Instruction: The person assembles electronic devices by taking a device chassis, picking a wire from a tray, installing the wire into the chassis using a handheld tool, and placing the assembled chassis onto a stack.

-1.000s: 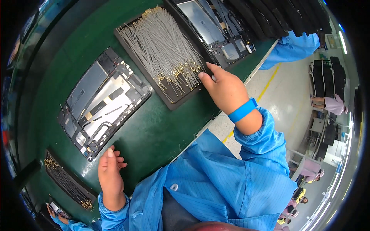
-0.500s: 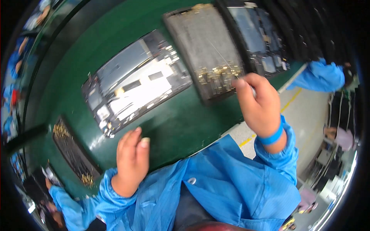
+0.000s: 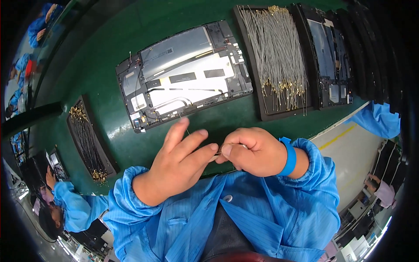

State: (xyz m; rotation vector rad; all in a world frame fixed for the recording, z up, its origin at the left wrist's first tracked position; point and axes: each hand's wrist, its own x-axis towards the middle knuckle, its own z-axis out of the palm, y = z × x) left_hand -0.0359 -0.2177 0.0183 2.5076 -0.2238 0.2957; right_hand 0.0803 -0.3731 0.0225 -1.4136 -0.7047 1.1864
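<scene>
My right hand (image 3: 251, 150), with a blue wristband, pinches a thin grey wire (image 3: 217, 153) between thumb and forefinger. My left hand (image 3: 179, 163) meets it from the left, fingertips touching the wire's end, fingers spread. Both hands hover over the green table (image 3: 100, 65) near its front edge. Just beyond them lies an opened device (image 3: 185, 76) with silver plates and circuit parts showing. A black tray of grey wires with gold tips (image 3: 277, 54) lies to its right.
A black tray of dark wires (image 3: 87, 139) sits at the left. More opened devices (image 3: 334, 56) line the right. Another worker in blue (image 3: 72, 205) is at lower left; a blue sleeve (image 3: 377, 120) is at right.
My right hand has left the grey-wire tray and come toward me holding one wire. My left hand rose off the table and closed in on it.
</scene>
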